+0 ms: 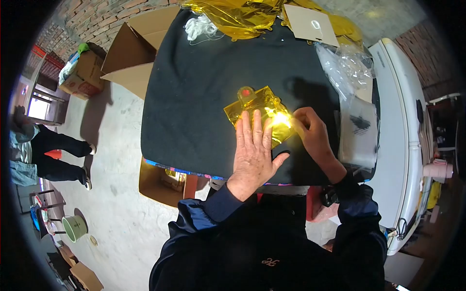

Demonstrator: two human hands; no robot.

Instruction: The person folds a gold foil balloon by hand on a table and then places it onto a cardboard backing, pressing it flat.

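A folded piece of shiny gold foil lies on the black cloth of the table. My left hand presses flat on it, fingers stretched out and thumb apart. At the foil's right edge, my right hand has its fingers curled and the thumb and forefinger pinched on the foil. Strong glare beside those fingertips hides the exact grip. A small rounded yellowish piece with a red spot rests at the foil's upper edge, above my left fingers.
At the far edge are more gold foil, white string and a card. Clear plastic bags line the right side beside a white appliance. Cardboard boxes stand left; another person is there.
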